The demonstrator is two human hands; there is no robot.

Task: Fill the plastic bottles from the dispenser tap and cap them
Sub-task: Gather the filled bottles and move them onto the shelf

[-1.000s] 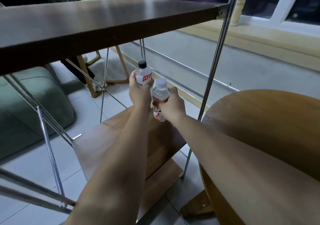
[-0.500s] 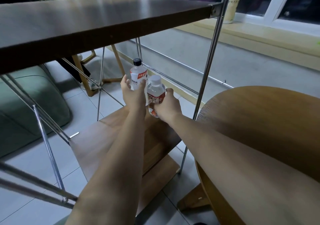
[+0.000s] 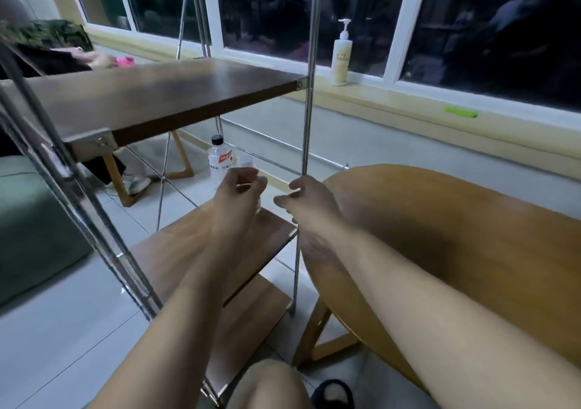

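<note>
Left hand (image 3: 239, 188) loosely curled, grip unclear through blur | right hand (image 3: 306, 196) at its 3 o'clock, loosely curled, holding nothing | blurred white-capped clear plastic bottle (image 3: 246, 161) just beyond left hand | black-capped clear plastic bottle (image 3: 219, 160) stood upright at its 9 o'clock on brown wooden shelf (image 3: 275, 229)

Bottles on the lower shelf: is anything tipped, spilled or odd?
Nothing stands out. The black-capped bottle stands upright on the lower shelf; the white-capped bottle is mostly hidden behind the left hand. No spill shows.

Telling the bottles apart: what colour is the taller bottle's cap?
Black. The cap on that bottle shows best in the head view.
</note>
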